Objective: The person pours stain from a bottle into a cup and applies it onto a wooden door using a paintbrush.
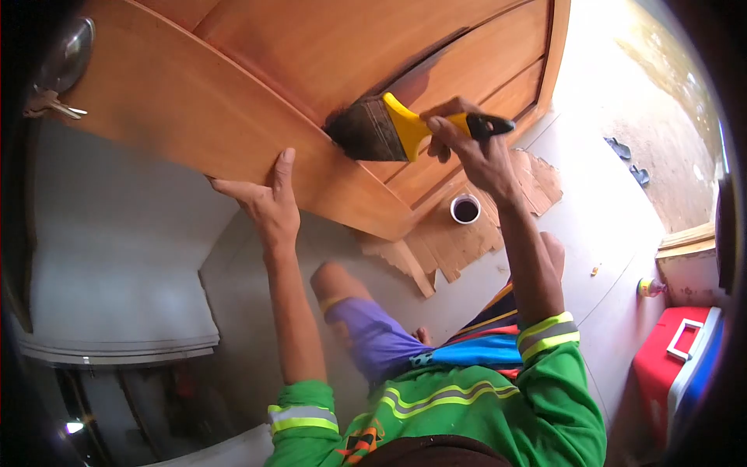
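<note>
Green long-sleeved shirt (443,405) with reflective yellow-and-grey bands lies nearest, at 6 o'clock, worn by the person whose two bare arms reach up from it. At 12 o'clock is a broad paintbrush (401,131), its wide yellow head above a yellow-and-black handle. Its dark-stained bristles point toward 9 o'clock and touch a wooden panel door (284,50), where the plain border meets the recessed panel. A dark streak (424,58) runs from the bristles toward 1 o'clock along the panel's curved edge.

The right hand (484,159), between 1 and 2 o'clock, has its grip closed around the brush handle. The left hand (272,212), between 9 and 10 o'clock, rests at the door's near edge, two digits spread apart; the others are hidden, so I cannot tell whether that grip is clamped on the wood.

Near the right forearm, toward 2 to 3 o'clock, a white cup (454,212) of dark liquid (466,211) sits on torn brown cardboard (463,247) on the pale floor (587,233). At 10 o'clock, keys (64,107) hang beside a metal doorknob (70,58). Farther out, dark sandals (640,175) lie between 2 and 3 o'clock, and a red, white and blue cooler (657,362) stands at 4 o'clock.
</note>
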`<state>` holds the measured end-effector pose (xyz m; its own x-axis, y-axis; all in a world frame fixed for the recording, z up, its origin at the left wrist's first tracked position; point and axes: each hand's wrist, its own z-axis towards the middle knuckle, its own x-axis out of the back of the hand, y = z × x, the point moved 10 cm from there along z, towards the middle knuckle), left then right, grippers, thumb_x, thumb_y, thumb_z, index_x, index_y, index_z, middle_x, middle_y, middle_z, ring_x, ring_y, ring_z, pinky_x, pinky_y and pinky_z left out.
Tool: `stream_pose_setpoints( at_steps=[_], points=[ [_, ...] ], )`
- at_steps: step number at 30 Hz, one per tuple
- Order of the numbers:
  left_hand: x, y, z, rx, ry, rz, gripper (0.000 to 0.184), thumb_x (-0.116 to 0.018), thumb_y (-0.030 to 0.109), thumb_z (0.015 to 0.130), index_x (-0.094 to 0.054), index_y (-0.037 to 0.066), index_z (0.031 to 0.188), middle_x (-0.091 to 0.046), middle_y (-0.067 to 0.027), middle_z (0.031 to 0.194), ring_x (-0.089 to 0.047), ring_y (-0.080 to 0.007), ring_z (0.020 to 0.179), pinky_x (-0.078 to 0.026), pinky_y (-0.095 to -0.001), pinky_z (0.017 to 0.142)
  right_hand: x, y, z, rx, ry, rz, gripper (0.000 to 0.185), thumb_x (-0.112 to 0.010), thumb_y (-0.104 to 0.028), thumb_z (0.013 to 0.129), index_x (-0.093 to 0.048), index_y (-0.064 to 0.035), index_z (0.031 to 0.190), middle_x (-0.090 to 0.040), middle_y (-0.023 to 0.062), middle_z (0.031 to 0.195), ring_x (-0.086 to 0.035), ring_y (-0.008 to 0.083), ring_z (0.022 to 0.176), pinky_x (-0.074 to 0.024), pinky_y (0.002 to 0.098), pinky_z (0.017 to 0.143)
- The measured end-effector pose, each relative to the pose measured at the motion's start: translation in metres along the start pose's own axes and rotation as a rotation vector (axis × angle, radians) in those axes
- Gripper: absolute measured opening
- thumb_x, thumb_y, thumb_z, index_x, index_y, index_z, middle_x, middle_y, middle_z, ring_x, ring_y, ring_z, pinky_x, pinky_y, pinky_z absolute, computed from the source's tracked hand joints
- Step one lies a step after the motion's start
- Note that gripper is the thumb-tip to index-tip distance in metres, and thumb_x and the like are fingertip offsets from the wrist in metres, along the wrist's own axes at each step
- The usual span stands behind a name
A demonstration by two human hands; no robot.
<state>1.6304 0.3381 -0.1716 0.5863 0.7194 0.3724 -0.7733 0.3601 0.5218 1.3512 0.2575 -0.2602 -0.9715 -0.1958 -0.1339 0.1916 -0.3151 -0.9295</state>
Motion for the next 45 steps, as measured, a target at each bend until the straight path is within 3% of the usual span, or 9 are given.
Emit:
stream_pose_setpoints(
  at_steps=[6,10,19,26,28,32,36,40,45],
  points=[
    [-0.002,0.000,0.001,-0.060,-0.001,0.022,0.093,-0.075,0.030,0.086,-0.008,-0.005,0.141,-0.028,-0.0258,0.136,-0.036,-0.0338,0.126,-0.034,-0.0462,0.107,0.024,0.036,-0.049,-0.023,0.377,0.599,0.027,-0.056,-0.028,0.098,-0.058,-0.0013,0.100,-0.058,0.0081,0.063,-0.056,0.0146,0.054,-0.0448,0.0264,0.051],
    [-0.002,-0.001,-0.001,-0.075,-0.014,0.054,0.090,-0.074,0.030,0.086,-0.010,-0.004,0.139,-0.028,-0.0254,0.136,-0.036,-0.0339,0.127,-0.035,-0.0466,0.107,-0.013,0.070,-0.052,-0.298,0.237,0.760,0.026,-0.050,-0.028,0.099,-0.054,-0.0029,0.103,-0.050,0.0029,0.058,-0.048,0.0135,0.049,-0.0378,0.0270,0.047],
    [0.001,0.008,-0.003,-0.041,0.016,-0.010,0.082,-0.068,0.031,0.091,-0.011,-0.004,0.139,-0.028,-0.0255,0.135,-0.036,-0.0341,0.126,-0.034,-0.0469,0.107,-0.019,0.069,-0.037,-0.320,0.277,1.028,0.025,-0.056,-0.032,0.096,-0.054,-0.0068,0.097,-0.055,0.0064,0.059,-0.051,0.0166,0.047,-0.0426,0.0312,0.049],
    [0.000,0.001,-0.003,-0.022,-0.023,-0.019,0.079,-0.066,0.028,0.093,-0.011,-0.004,0.140,-0.027,-0.0259,0.136,-0.036,-0.0335,0.126,-0.034,-0.0463,0.106,0.010,0.078,-0.042,-0.198,0.411,0.567,0.028,-0.055,-0.029,0.098,-0.055,-0.0016,0.102,-0.059,0.0078,0.067,-0.057,0.0146,0.054,-0.0474,0.0307,0.051],
    [-0.001,0.003,-0.004,-0.036,-0.032,-0.062,0.078,-0.065,0.026,0.093,-0.011,-0.005,0.139,-0.027,-0.0256,0.136,-0.036,-0.0334,0.126,-0.034,-0.0466,0.106,0.064,0.050,-0.026,0.154,0.461,0.357,0.026,-0.053,-0.024,0.100,-0.056,0.0010,0.106,-0.062,0.0090,0.072,-0.060,0.0140,0.060,-0.0495,0.0296,0.057],
    [-0.001,0.010,-0.002,-0.066,0.004,-0.094,0.077,-0.065,0.025,0.093,-0.010,-0.004,0.140,-0.026,-0.0255,0.136,-0.036,-0.0337,0.127,-0.035,-0.0465,0.106,0.116,0.022,-0.049,0.297,0.675,0.114,0.017,-0.056,-0.012,0.097,-0.057,0.0022,0.108,-0.065,0.0110,0.080,-0.064,0.0159,0.068,-0.0530,0.0286,0.063],
    [0.003,-0.005,-0.003,-0.041,-0.006,-0.012,0.081,-0.066,0.027,0.093,-0.009,-0.004,0.142,-0.028,-0.0256,0.137,-0.036,-0.0336,0.127,-0.035,-0.0465,0.107,0.014,-0.002,-0.073,0.326,0.200,-0.244,0.022,-0.068,-0.002,0.082,-0.068,-0.0031,0.105,-0.069,0.0111,0.091,-0.068,0.0191,0.086,-0.0529,0.0315,0.075],
    [0.001,-0.002,-0.002,-0.001,-0.011,-0.024,0.083,-0.067,0.028,0.092,-0.008,-0.004,0.142,-0.029,-0.0257,0.136,-0.037,-0.0335,0.126,-0.035,-0.0465,0.107,0.024,-0.018,-0.040,0.377,0.012,-0.220,0.023,-0.064,-0.011,0.092,-0.062,-0.0005,0.113,-0.070,0.0118,0.094,-0.068,0.0192,0.086,-0.0536,0.0309,0.079],
    [0.002,0.004,-0.003,-0.012,-0.006,-0.014,0.084,-0.066,0.029,0.092,-0.008,-0.005,0.142,-0.029,-0.0259,0.136,-0.037,-0.0339,0.126,-0.035,-0.0464,0.107,0.167,-0.003,0.014,0.338,0.441,-0.133,0.022,-0.062,-0.009,0.093,-0.062,-0.0046,0.115,-0.070,0.0094,0.092,-0.067,0.0138,0.079,-0.0545,0.0257,0.072]
  ],
)
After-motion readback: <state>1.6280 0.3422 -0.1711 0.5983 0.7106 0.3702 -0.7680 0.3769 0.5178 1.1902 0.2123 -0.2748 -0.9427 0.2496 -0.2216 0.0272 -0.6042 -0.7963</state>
